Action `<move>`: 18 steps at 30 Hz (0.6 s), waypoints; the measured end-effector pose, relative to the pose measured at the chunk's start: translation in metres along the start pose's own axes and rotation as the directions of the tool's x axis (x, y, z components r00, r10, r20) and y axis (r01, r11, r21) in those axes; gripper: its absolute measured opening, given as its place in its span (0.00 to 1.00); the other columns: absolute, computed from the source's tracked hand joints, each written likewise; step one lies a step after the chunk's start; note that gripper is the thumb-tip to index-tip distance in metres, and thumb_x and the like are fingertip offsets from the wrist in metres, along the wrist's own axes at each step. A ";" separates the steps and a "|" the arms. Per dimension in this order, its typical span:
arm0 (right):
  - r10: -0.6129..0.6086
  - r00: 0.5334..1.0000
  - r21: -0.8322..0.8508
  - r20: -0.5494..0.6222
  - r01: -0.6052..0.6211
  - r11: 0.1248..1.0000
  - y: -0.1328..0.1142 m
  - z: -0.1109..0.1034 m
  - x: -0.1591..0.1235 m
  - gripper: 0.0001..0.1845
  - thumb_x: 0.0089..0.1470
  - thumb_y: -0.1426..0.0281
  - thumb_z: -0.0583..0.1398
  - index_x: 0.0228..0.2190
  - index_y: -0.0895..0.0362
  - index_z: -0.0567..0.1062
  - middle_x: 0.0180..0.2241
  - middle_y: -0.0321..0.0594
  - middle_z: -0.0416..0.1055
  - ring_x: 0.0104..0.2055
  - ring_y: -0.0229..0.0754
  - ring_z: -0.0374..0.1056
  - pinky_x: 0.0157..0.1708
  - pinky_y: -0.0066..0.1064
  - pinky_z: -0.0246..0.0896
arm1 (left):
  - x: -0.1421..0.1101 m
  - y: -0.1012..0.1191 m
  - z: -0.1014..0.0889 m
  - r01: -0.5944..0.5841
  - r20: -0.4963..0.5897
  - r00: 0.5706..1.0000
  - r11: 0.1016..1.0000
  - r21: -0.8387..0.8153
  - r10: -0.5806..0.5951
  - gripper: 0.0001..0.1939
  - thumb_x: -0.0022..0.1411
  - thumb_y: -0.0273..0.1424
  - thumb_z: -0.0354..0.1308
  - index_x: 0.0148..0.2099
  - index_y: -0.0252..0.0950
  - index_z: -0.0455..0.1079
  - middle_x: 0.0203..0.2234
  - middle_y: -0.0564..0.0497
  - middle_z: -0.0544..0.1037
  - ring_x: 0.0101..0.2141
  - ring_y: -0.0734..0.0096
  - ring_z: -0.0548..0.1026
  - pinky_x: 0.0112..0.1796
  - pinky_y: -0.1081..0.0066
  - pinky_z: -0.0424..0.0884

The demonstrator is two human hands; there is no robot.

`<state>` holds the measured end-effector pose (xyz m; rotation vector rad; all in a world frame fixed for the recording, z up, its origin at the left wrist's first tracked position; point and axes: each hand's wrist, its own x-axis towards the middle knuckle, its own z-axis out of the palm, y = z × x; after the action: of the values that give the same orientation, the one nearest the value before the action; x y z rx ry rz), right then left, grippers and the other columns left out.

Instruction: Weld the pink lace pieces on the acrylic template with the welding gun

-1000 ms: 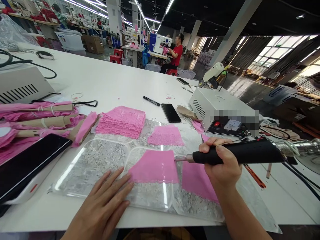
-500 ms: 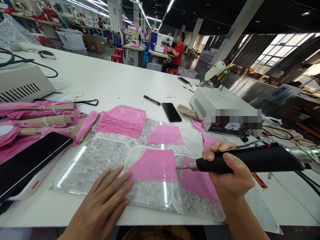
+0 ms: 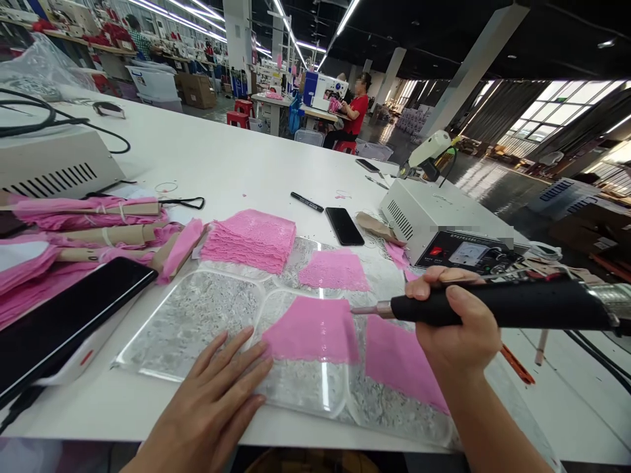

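Observation:
A black handheld ultrasonic welder point(image 3: 488, 303) with a slim metal tip is wrapped in the fingers of my right hand point(image 3: 458, 328). Its tip meets the right edge of a pink lace-trimmed fabric piece point(image 3: 310, 328), close to the upper right corner. My left hand point(image 3: 221, 381) lies flat with fingers stretched out, fingertips at the piece's left edge. Underneath is a clear patterned mat point(image 3: 192, 322) with rounded panels. To the right, partly behind my right wrist, lies a second pink piece point(image 3: 399, 361). Farther back on the mat is a smaller lace piece point(image 3: 335, 269).
A stack of pink lace pieces point(image 3: 251, 240) stands at the back left. Tied pink bundles point(image 3: 98, 213) and a large black phone point(image 3: 73, 322) lie left. Another phone point(image 3: 344, 226), a marker pen point(image 3: 306, 202) and a metered control box point(image 3: 444, 217) are behind.
The welder's tip has moved away from me along the fabric's right edge, toward its upper corner. My left hand stays at the left edge. The whole view has shifted slightly.

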<state>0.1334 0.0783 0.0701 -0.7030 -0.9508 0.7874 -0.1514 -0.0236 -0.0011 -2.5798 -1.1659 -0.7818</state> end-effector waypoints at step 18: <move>-0.021 0.994 -0.016 0.110 0.023 1.000 0.028 0.026 0.001 0.04 0.44 0.73 0.61 0.25 0.55 0.70 0.27 0.32 0.66 0.24 0.34 0.64 0.28 0.32 0.63 | -0.007 0.001 0.005 0.071 -0.022 0.997 0.996 -0.052 -0.072 0.20 0.64 0.25 0.53 0.57 0.36 0.67 0.53 0.47 0.72 0.61 0.58 0.60 0.61 0.57 0.55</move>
<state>0.1031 0.0986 0.0584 -0.6681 -1.0644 0.8064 -0.1524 -0.0264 -0.0089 -2.5751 -1.2535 -0.8661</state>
